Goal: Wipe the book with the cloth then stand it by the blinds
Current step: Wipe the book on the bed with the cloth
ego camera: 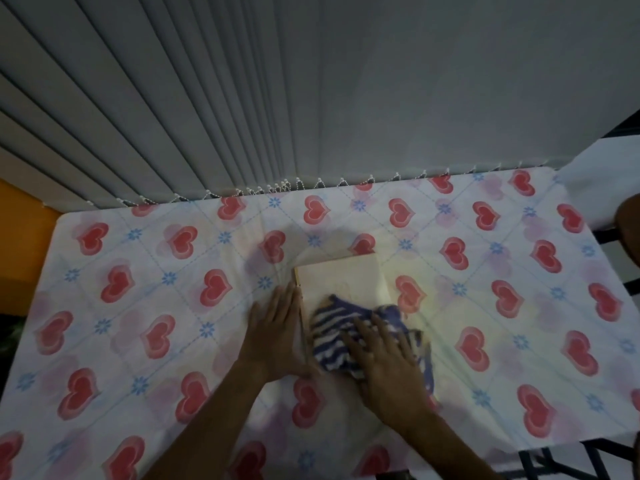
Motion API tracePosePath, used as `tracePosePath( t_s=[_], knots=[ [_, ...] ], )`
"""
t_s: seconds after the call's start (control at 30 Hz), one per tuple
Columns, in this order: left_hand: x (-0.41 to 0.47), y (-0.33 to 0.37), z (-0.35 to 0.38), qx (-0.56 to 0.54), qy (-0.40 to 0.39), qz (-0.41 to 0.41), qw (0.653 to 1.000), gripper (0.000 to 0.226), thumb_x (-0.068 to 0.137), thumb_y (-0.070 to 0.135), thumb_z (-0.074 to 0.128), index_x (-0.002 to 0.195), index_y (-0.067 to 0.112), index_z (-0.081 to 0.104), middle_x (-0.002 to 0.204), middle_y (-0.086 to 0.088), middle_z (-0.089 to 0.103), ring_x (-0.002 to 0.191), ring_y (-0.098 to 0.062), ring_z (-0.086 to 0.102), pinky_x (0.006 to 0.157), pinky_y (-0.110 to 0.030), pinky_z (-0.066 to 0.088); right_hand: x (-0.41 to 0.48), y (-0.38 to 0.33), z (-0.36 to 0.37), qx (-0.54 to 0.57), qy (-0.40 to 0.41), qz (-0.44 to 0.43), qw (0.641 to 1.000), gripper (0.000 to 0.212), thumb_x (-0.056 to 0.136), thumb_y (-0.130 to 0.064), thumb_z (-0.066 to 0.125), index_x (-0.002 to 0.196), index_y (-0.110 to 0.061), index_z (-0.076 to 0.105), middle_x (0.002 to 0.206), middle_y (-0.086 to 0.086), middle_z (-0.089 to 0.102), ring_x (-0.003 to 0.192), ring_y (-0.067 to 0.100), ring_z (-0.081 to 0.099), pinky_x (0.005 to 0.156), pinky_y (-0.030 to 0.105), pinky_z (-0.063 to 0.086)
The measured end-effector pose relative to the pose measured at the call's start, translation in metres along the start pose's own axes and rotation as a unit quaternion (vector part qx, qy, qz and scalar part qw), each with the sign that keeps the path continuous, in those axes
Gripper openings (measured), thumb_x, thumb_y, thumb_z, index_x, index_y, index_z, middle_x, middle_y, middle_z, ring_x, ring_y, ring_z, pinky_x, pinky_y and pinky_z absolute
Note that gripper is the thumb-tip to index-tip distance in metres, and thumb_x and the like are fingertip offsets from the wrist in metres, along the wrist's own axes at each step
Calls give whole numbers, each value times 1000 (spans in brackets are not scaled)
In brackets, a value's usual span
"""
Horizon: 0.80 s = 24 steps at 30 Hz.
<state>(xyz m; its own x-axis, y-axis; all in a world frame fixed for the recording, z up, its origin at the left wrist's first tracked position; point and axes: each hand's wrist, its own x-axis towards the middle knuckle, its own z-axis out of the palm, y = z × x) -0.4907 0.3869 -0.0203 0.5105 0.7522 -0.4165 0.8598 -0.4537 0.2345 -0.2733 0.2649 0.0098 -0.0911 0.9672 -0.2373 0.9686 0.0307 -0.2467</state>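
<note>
Pressing down on the cloth, your right hand lay flat with its fingers spread wide, palm on the blue-and-white striped fabric and not curled around anything. The cloth was bunched over the near half of the book, which lay flat on the surface with its pale cover facing up and its far half bare. Part of the cloth spilled off the book's right edge onto the surface. Your left hand rested flat too, fingers together and extended, set against the book's left edge, with the palm on the surface just beside it; it gripped nothing. The surface was covered with a white sheet printed with red hearts and small blue flowers, and it creased a little near the book's far left corner. The book sat near the middle of the surface, well apart from the blinds, which hung as grey vertical slats along the far edge, their beaded chain touching or just above the sheet there. An orange patch showed past the surface's left edge, and a dark rounded shape sat at the right margin, too cut off to identify. The scene was dim, and your right hand and the cloth were slightly blurred.
</note>
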Motion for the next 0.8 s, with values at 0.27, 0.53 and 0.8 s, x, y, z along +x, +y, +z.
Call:
tracePosePath(
  t_s=[0.27, 0.53, 0.8],
  knots=[
    [3, -1, 2, 19, -11, -11, 1000, 163, 38, 101, 50, 157, 14, -21, 168, -5, -21, 154, -22, -18, 122, -61, 6, 110, -7, -21, -2, 37, 84, 996, 64, 97, -34, 52, 158, -27, 32, 168, 4, 23, 156, 36, 8, 123, 62, 13],
    [1, 1, 2, 13, -12, -6, 1000, 150, 48, 101, 41, 150, 19, -31, 162, -2, -31, 153, -24, -24, 123, -61, 2, 17, -25, 5, 5, 6, -6, 1000, 75, 79, -34, 83, 146, -21, 54, 157, 8, 47, 147, 40, 37, 111, 66, 39],
    [2, -2, 1, 13, -14, -16, 1000, 162, 40, 100, 51, 154, 16, -29, 166, -2, -27, 152, -20, -24, 122, -62, 4, 108, -8, -16, -13, 49, 103, 993, 62, 97, -33, 54, 156, -24, 35, 165, 7, 30, 155, 36, 14, 122, 61, 17]
  ],
)
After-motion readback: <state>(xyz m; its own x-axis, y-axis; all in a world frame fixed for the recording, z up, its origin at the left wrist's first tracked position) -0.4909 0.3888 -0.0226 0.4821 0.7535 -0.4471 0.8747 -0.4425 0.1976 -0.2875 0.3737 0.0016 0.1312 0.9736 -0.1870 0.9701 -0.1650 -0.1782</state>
